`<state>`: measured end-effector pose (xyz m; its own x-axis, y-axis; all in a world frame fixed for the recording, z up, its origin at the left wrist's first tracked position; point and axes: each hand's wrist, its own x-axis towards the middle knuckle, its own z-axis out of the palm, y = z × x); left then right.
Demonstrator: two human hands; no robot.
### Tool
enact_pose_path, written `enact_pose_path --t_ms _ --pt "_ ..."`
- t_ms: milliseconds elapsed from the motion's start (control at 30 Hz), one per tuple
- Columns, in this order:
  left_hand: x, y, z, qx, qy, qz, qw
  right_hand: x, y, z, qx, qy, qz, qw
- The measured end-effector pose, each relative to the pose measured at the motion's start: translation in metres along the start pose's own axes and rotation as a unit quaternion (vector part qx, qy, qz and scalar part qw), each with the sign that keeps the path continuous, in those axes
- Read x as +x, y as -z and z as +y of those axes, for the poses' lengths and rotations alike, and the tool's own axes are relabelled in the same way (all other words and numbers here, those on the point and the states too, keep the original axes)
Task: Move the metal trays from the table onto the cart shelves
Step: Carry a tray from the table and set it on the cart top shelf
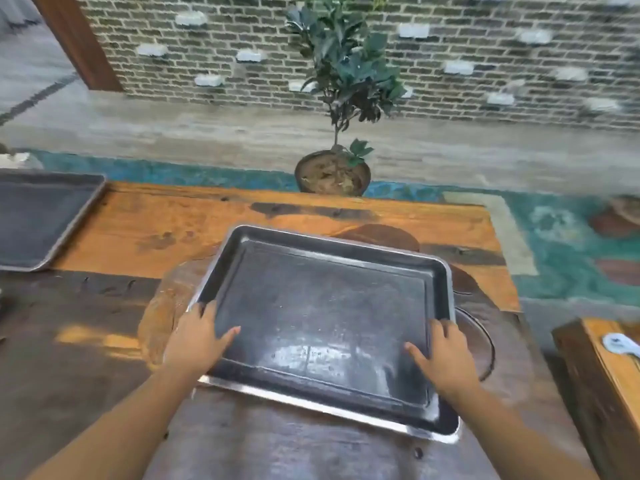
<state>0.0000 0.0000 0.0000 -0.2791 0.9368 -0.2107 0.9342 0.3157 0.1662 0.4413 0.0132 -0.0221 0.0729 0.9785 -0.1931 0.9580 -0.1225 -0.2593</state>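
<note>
A rectangular metal tray (pixel 322 306) with a dark inside and a shiny rim sits in front of me above the wooden table (pixel 145 230). My left hand (pixel 199 339) grips its left edge, thumb lying inside the tray. My right hand (pixel 443 358) grips the right edge the same way. Whether the tray rests on the table or is lifted, I cannot tell. A second metal tray (pixel 38 220) lies on the table at the far left, partly cut off by the frame. No cart is in view.
A potted plant (pixel 334 171) stands on the floor just beyond the table's far edge. A wooden piece of furniture (pixel 602 386) with a white object (pixel 620 344) on it stands at the right. A brick wall runs along the back.
</note>
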Motion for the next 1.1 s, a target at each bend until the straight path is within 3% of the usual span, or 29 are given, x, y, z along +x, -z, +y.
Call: enact_pose_path --t_ms 133,267,400,567,767,1000,1100 --pt "0.037 -0.014 -0.016 0.021 0.032 -0.027 0.999 0.001 -0.016 0.016 -0.001 -0.084 0.022 0.996" --pt "0.068 -0.033 -0.039 -0.026 0.081 -0.039 0.996 0.006 -0.036 0.032 0.077 -0.195 0.029 0.977" --pt "0.083 -0.045 -0.060 -0.042 0.117 -0.045 0.991 0.000 -0.054 0.042 0.101 -0.273 -0.003 0.957" --pt "0.097 -0.051 -0.082 0.015 0.091 -0.002 0.996 -0.007 -0.070 0.046 0.131 -0.290 0.022 0.948" --pt "0.101 -0.059 -0.084 -0.023 0.133 -0.044 0.990 -0.005 -0.070 0.044 0.123 -0.288 0.021 0.949" --pt "0.096 -0.043 -0.093 0.006 0.020 0.028 0.999 0.006 -0.041 0.036 0.147 -0.271 0.020 0.951" --pt "0.077 -0.026 -0.093 -0.094 0.016 0.039 0.995 0.014 -0.020 0.031 0.175 -0.256 0.015 0.951"
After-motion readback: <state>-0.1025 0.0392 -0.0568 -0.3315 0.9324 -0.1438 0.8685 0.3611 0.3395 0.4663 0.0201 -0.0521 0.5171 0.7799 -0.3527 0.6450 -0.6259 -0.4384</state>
